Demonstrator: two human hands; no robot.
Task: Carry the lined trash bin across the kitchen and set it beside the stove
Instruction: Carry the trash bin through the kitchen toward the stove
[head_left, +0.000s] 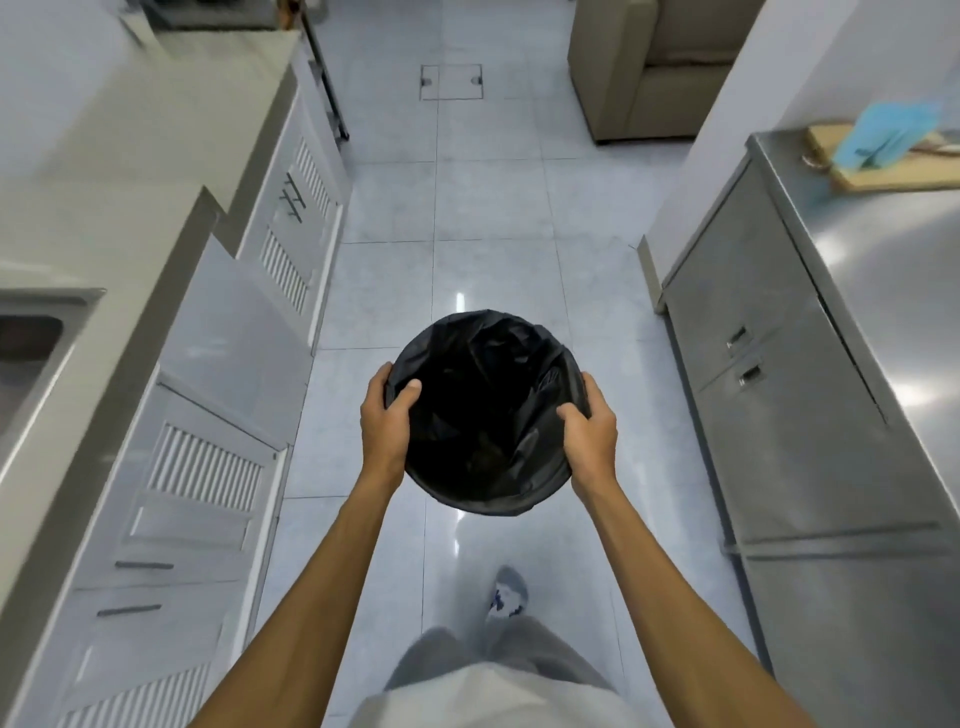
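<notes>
The round trash bin (485, 410) with a black plastic liner hangs in the air above the tiled floor, in the middle of the head view. My left hand (387, 418) grips its left rim, thumb inside the liner. My right hand (589, 431) grips the right rim the same way. Both arms reach forward from the bottom of the frame. The bin's opening faces up and its inside looks dark. No stove shows in the frame.
White cabinets (208, 467) with louvred doors and a counter with a sink (31, 353) run along the left. A steel cabinet (795, 389) stands on the right, with a cutting board and blue cloth (883, 145) on top. A beige sofa (649, 67) stands far ahead. One foot (506, 592) is on the floor below the bin.
</notes>
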